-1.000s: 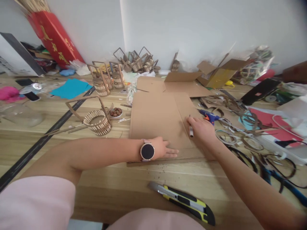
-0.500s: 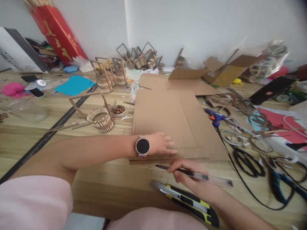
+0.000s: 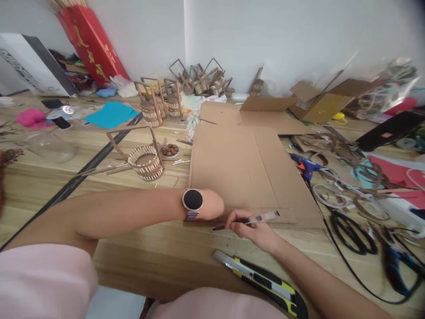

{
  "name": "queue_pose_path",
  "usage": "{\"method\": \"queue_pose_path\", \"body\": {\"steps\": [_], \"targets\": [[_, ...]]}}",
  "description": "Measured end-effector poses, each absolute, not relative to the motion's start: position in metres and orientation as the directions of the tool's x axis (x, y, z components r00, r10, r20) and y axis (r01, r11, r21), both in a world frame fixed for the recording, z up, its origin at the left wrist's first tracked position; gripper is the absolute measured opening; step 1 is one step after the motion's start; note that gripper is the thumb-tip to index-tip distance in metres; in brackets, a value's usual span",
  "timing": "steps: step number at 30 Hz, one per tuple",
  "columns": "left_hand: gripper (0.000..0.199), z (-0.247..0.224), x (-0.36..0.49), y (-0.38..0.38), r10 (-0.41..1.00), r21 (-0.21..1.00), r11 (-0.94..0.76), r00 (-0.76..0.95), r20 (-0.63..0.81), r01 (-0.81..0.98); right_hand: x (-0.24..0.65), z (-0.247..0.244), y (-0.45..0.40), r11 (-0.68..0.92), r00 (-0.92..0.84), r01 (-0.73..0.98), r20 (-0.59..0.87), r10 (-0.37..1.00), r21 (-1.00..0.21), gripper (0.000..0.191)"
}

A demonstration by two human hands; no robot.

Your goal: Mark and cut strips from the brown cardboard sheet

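My right hand is closed around a pen with a dark front end and a clear barrel. Its tip points left, close to the near edge of a brown cardboard sheet. My left hand rests at that sheet's near left corner, back of the hand up; its fingers bend out of sight, so their grip is hidden. A watch is on the left wrist. Below the right hand, a yellow and black utility knife lies on the wooden table, some blade showing.
On the left stands a small handled basket beside a dish of brown beads. More baskets stand by the wall. To the right are a blue glue gun, black scissors, pliers and a cable. An opened carton sits behind.
My left hand's fingers, earlier stretched flat on the cardboard, are now bent under. My right hand has moved up and left with the pen, closer to the cardboard edge. The view has shifted slightly.
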State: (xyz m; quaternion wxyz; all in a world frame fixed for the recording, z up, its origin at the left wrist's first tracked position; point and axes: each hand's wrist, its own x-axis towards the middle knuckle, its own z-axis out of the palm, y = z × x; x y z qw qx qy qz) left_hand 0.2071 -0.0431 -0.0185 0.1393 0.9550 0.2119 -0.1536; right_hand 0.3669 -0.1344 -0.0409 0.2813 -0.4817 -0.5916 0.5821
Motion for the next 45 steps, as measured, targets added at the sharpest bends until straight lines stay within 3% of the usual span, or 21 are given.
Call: {"method": "queue_pose_path", "body": {"steps": [4, 14, 31, 45], "targets": [[0.013, -0.002, 0.195, -0.042, 0.246, 0.181, -0.914, 0.85, -0.465, 0.364, 0.364, -0.038, -0.139, -0.046, -0.362, 0.308, -0.162, 0.918, -0.95, 0.014], [0.014, 0.014, 0.188, -0.041, 0.249, 0.11, -0.932, 0.83, -0.499, 0.346, 0.319, -0.041, -0.156, 0.124, -0.371, 0.425, -0.048, 0.927, -0.897, 0.013], [0.016, 0.009, 0.193, -0.029, 0.187, 0.201, -0.91, 0.792, -0.581, 0.362, 0.29, -0.054, -0.151, 0.387, -0.392, 0.4, 0.227, 0.892, -0.83, 0.01], [0.02, 0.007, 0.194, -0.023, 0.132, 0.312, -0.853, 0.751, -0.647, 0.418, 0.285, -0.04, -0.151, 0.323, -0.396, 0.527, 0.108, 0.912, -0.786, 0.01]]}}
